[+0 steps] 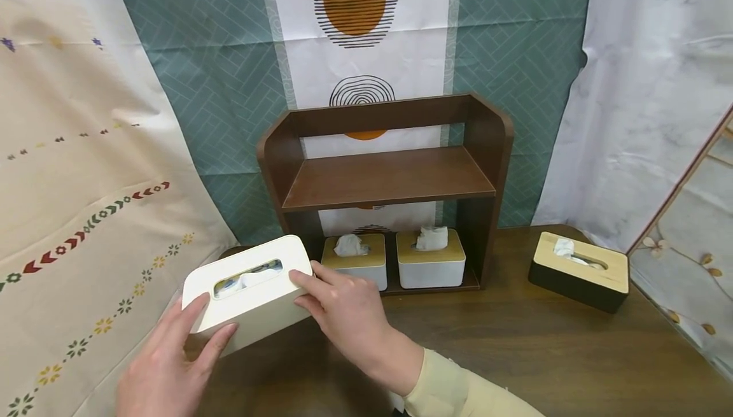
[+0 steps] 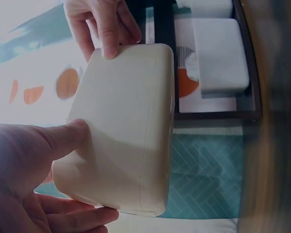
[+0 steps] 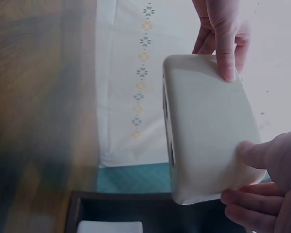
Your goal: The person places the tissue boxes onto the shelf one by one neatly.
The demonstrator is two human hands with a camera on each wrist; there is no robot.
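Both hands carry a cream tissue box (image 1: 249, 293) just above the dark wooden counter (image 1: 515, 347), at its left end in front of a patterned cloth (image 1: 86, 213) that drapes down at the left. The left hand (image 1: 166, 366) grips the near left end of the box, its thumb laid on the lid and its fingers curled round the side below. The right hand (image 1: 343, 312) holds the right end, thumb (image 1: 300, 277) on the lid beside the oval slot and fingers wrapped over the end wall. The box is tilted, its left end lower and nearer the person, and a patterned pack shows through the slot. In the left wrist view the box (image 2: 123, 126) shows its smooth side, with the left thumb (image 2: 63, 136) pressed on it and the other hand (image 2: 102, 24) pinching the far end. In the right wrist view the box (image 3: 208, 126) is clasped the same way between the right hand (image 3: 264, 184) and the left hand (image 3: 223, 34). Just right of the box stands a brown two-tier shelf (image 1: 383, 181); its lower level holds two white tissue boxes with wooden lids, one on the left (image 1: 354, 259) and one on the right (image 1: 431, 258), side by side. Well apart to the right, a black tissue box with a wooden lid (image 1: 579, 270) lies on the counter.
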